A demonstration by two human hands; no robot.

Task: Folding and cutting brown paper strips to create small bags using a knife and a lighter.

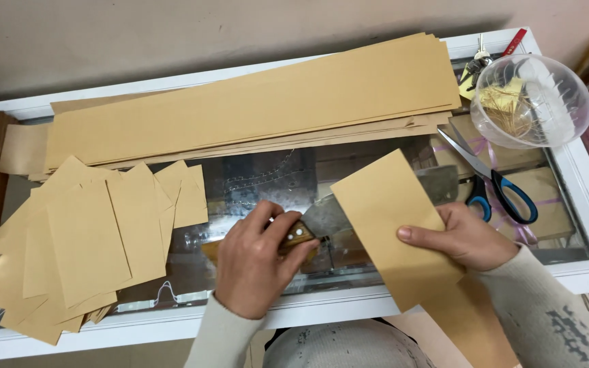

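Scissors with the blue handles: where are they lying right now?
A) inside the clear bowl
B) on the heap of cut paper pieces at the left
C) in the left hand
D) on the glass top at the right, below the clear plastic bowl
D: the scissors lie on the glass top just below the clear plastic bowl, beside the right hand, and neither hand grips them.

Shop: glass display counter (pixel 584 197), paper stacks (pixel 253 109)

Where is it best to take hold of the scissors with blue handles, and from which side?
Grip the scissors by the blue handle loops, coming from the near right. The loops lie toward the right hand, while the blades point away toward the clear plastic bowl.
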